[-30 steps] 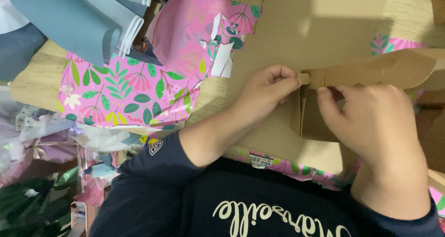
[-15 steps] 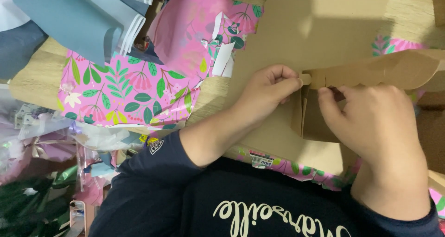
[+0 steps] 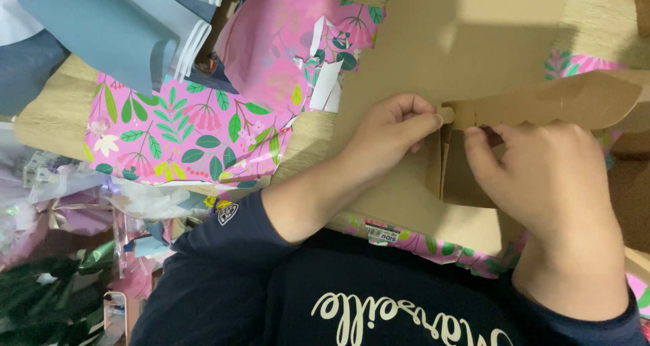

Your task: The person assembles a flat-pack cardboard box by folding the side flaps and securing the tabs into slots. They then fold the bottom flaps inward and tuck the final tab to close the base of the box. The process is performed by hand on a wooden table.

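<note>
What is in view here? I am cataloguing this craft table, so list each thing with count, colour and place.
cardboard box piece: one, brown, upper right, pinched by both hands
flat cardboard sheet: one, brown, under the box piece
floral wrapping paper: several sheets, pink with green leaves, centre left
blue-grey sheets: a stack, top left
clear wrappings and ribbons: a heap, pale and lilac, lower left
wooden table: one, light wood, left edge
left hand: on the tab end
right hand: on the box fold

Gift-wrap craft table — floral wrapping paper (image 3: pixel 183 133), ribbons (image 3: pixel 61 210), cardboard (image 3: pixel 474 34).
</note>
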